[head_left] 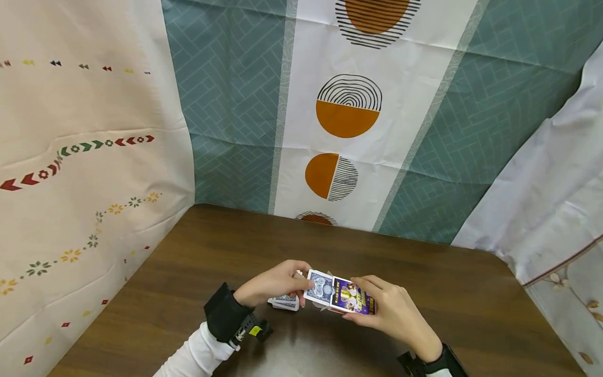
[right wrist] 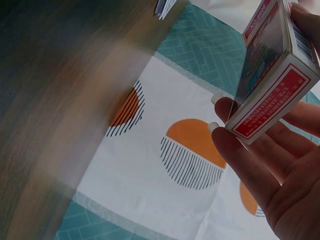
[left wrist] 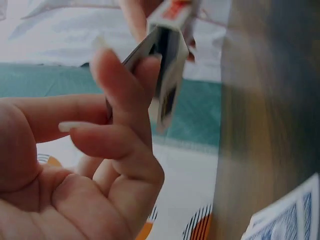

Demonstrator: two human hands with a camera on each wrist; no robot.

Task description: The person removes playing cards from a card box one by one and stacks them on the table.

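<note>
Brown table (head_left: 226, 235), patterned cloth (head_left: 231, 104) hung behind it. Your right hand (head_left: 393, 309) grips the box (head_left: 354, 297) between thumb and fingers, open end facing left. Your left hand (head_left: 281, 283) pinches a card (head_left: 320, 288) at that end; the pile (head_left: 285, 303) lies on the table below. Judged step: passing cards through the box mouth; in or out, you cannot tell. Next move calls for a steady box, straight slide.
</note>
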